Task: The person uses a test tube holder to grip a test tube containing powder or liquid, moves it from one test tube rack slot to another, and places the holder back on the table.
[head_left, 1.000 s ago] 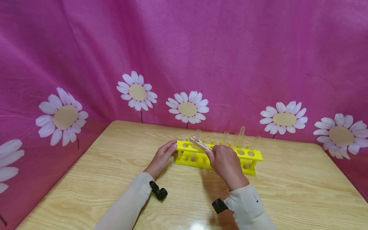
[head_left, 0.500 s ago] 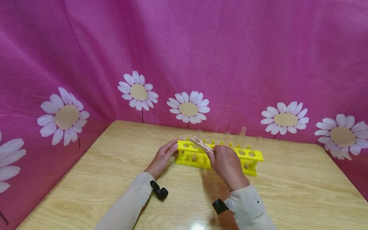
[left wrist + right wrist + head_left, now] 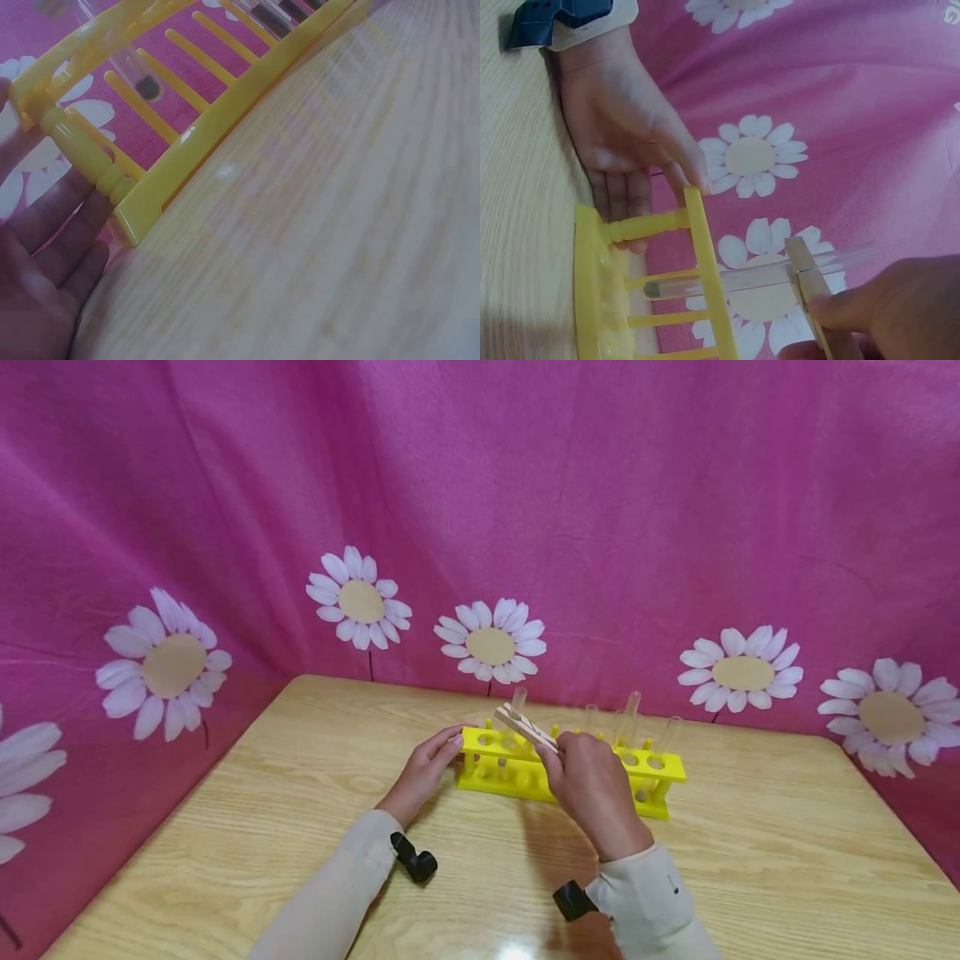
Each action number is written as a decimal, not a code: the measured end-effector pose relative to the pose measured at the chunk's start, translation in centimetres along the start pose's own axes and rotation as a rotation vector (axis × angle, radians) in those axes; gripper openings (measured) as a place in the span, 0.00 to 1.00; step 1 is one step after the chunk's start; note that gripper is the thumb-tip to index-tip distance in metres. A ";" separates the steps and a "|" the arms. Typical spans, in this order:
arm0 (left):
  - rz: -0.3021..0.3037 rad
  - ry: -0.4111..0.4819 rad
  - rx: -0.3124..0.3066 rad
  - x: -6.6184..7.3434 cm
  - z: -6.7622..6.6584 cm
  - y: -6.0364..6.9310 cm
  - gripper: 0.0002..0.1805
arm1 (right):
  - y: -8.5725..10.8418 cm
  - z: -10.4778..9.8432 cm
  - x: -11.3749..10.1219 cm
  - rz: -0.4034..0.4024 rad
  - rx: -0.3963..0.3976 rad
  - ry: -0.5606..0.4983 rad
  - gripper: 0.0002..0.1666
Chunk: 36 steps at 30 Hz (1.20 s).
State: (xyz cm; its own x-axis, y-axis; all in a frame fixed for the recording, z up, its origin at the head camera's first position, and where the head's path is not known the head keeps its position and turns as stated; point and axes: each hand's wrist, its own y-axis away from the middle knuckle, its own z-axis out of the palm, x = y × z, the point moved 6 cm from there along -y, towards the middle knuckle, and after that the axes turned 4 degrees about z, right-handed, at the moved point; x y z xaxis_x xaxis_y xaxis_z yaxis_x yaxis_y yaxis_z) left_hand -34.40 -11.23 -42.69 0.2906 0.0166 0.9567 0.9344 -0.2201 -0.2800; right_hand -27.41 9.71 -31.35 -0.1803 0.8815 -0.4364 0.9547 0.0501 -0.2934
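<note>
My left hand (image 3: 420, 777) grips the left end of a yellow test tube rack (image 3: 517, 789), thumb at its top plate and fingers by the end post. My right hand (image 3: 596, 793) holds a wooden test tube holder (image 3: 525, 729), whose front end clamps a clear test tube (image 3: 757, 278). That tube passes through a hole near the rack's left end, slightly tilted. Its rounded bottom, with something dark in it, hangs above the base in the left wrist view. My right hand hides part of the rack's middle.
Several other clear test tubes (image 3: 633, 714) stand in the right half of the rack, with yellow pegs (image 3: 556, 730) along its back. The wooden table (image 3: 337, 710) reaches a pink cloth (image 3: 600, 527) printed with daisies behind and at the sides.
The clamped test tube has risen a little in the rack, and the holder's front end has come up with it. My left hand stays on the rack's end.
</note>
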 end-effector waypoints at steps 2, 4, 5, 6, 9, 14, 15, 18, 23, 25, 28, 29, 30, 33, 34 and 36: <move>0.002 -0.006 0.004 0.0 0.0 0.1 0.24 | 0.1 -0.1 -0.1 -0.009 0.011 -0.004 0.19; 0.007 -0.013 0.004 0.0 -0.1 0.1 0.25 | 0.1 -0.3 -0.2 -0.013 0.027 -0.009 0.19; 0.014 -0.015 0.004 0.0 -0.1 0.1 0.25 | 0.1 -0.4 -0.3 -0.014 0.035 -0.012 0.19; 0.019 -0.016 0.004 0.1 0.0 0.0 0.25 | 0.1 -0.5 -0.3 -0.017 0.043 -0.013 0.19; 0.035 -0.016 0.004 0.2 0.0 0.0 0.25 | 0.1 -0.7 -0.4 -0.018 0.057 -0.020 0.18; 0.023 -0.015 0.002 0.0 -0.1 0.1 0.24 | 0.3 -0.9 -0.7 -0.002 0.056 -0.023 0.16; 0.020 -0.015 0.002 0.0 -0.1 0.2 0.24 | 0.4 -1.1 -0.7 -0.001 0.060 -0.024 0.16; 0.023 -0.026 0.003 0.0 -0.1 0.1 0.24 | 0.6 -1.6 -1.1 -0.012 0.090 -0.021 0.15; 0.019 -0.030 0.007 0.0 -0.1 0.2 0.23 | 0.9 -2.2 -1.5 -0.016 0.121 -0.025 0.14; 0.008 -0.031 0.010 -0.1 -0.2 0.2 0.22 | 0.9 -2.3 -1.5 -0.011 0.123 -0.029 0.14; 0.008 -0.035 0.011 -0.1 -0.2 0.2 0.22 | 1.0 -2.5 -1.7 -0.014 0.137 -0.037 0.14; 0.012 -0.033 0.010 -0.1 -0.2 0.2 0.23 | 1.0 -2.6 -1.7 -0.017 0.145 -0.040 0.14; 0.017 -0.031 0.009 0.0 -0.2 0.2 0.23 | 1.0 -2.7 -1.8 -0.021 0.151 -0.045 0.13; 0.018 -0.024 0.007 0.1 -0.1 0.1 0.24 | 1.0 -2.9 -1.9 -0.032 0.177 -0.055 0.13; 0.015 -0.021 0.006 0.1 -0.1 0.0 0.24 | 1.0 -2.9 -2.0 -0.036 0.183 -0.058 0.13; 0.005 -0.012 0.006 0.1 -0.1 0.0 0.23 | 1.1 -3.0 -2.0 -0.044 0.197 -0.060 0.13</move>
State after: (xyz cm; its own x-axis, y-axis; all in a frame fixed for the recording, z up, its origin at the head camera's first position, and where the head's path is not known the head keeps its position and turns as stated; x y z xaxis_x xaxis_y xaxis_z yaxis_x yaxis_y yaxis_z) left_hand -34.40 -11.34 -42.59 0.2972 0.0271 0.9544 0.9344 -0.2139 -0.2849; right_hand -25.32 9.41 -28.27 -0.2404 0.8504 -0.4680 0.8818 -0.0103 -0.4716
